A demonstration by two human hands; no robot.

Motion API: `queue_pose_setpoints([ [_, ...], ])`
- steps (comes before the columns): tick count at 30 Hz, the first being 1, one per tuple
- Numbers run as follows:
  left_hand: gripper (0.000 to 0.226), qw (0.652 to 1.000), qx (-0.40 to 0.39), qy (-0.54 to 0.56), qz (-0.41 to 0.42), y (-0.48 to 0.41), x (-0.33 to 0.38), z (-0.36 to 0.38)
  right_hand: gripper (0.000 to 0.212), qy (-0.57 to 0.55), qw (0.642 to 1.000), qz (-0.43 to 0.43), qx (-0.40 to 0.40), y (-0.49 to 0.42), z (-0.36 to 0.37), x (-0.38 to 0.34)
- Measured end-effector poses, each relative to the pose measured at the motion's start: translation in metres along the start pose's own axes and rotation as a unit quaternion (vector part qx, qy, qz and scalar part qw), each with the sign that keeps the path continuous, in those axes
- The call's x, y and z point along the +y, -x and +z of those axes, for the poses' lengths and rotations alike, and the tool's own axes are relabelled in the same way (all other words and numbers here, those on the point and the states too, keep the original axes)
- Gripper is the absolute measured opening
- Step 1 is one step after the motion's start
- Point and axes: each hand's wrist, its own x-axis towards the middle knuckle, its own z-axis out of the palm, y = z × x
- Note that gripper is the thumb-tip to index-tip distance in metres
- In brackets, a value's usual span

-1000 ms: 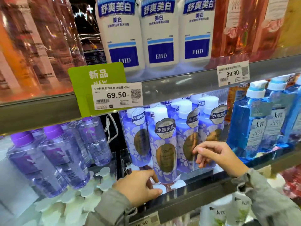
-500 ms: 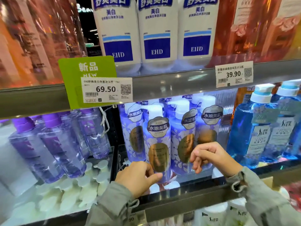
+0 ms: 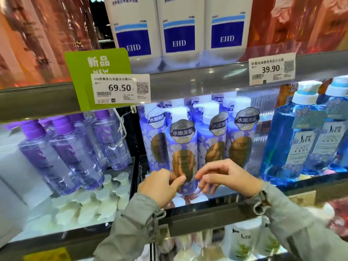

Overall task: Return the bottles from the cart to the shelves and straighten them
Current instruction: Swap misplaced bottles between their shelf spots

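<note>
Floral pump bottle [image 3: 181, 147] is on the middle shelf [image 3: 207, 206] right now. It stands upright at the front of its row, just ahead of the matching pump bottles [image 3: 212, 132].

Our left grip [image 3: 160, 185] is wrapped round its lower left side with the thumb laid across the front beside the gold label, so that one's clamped on the bottle. Our right grip [image 3: 229, 178] comes in from the other side with curled fingers, index tip at the edge of the gold label. Honestly we can't tell whether it's pinching the bottle or only touching it.

Holding low from both sides makes sense to us. The thing is tall and narrow with a pump on top, so steering from the base should let us twist it without knocking it into its neighbours.

Our read is that we're on the straightening bit, not the carrying bit. The label faces pretty much forward and the spout points left like the ones behind. It sits a touch ahead of the row, so a small nudge back looks like all that's left for this one.

Around it: clear purple bottles [image 3: 62, 153] on the left, blue pump bottles [image 3: 282, 144] on the right, and white EHD bottles [image 3: 178, 34] on the shelf above, over a 69.50 price tag [image 3: 120, 88] on a green sign [image 3: 98, 63]. The cart isn't in view, so no idea how many are waiting.
</note>
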Motion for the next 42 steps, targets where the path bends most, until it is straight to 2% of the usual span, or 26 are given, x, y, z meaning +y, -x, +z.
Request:
queue_pose_setpoints([
  [6,0.040,0.999,0.011,-0.015,-0.034,-0.004,0.005,-0.003,0.018,-0.011,1.000,0.006,0.026,-0.006,0.002,-0.002],
  [12,0.026,1.000,-0.012,-0.014,-0.004,0.001,-0.001,-0.005,0.025,-0.004,0.999,-0.029,-0.032,-0.021,0.035,-0.021],
  [17,0.025,0.998,-0.062,-0.013,-0.006,0.005,-0.034,-0.021,0.015,0.020,0.999,-0.038,0.029,-0.037,0.048,-0.022],
  [21,0.032,0.997,-0.071,-0.029,-0.029,0.014,-0.056,-0.039,0.017,0.000,0.997,-0.037,0.067,-0.035,0.049,-0.015],
  [27,0.027,0.997,-0.057,-0.020,-0.041,0.030,-0.072,-0.043,0.025,0.001,0.995,-0.033,0.094,-0.033,0.059,-0.013],
  [30,0.027,0.997,-0.055,-0.014,-0.048,0.035,-0.071,-0.048,0.029,0.032,0.997,-0.023,0.061,-0.038,0.078,-0.018],
  [34,0.031,0.997,-0.041,-0.029,-0.060,0.044,-0.073,-0.054,0.017,0.131,0.991,-0.040,0.009,-0.051,0.103,-0.026],
  [42,0.031,0.989,-0.042,-0.073,-0.121,0.069,-0.096,-0.068,0.032,0.207,0.977,-0.020,-0.043,-0.068,0.145,-0.024],
])
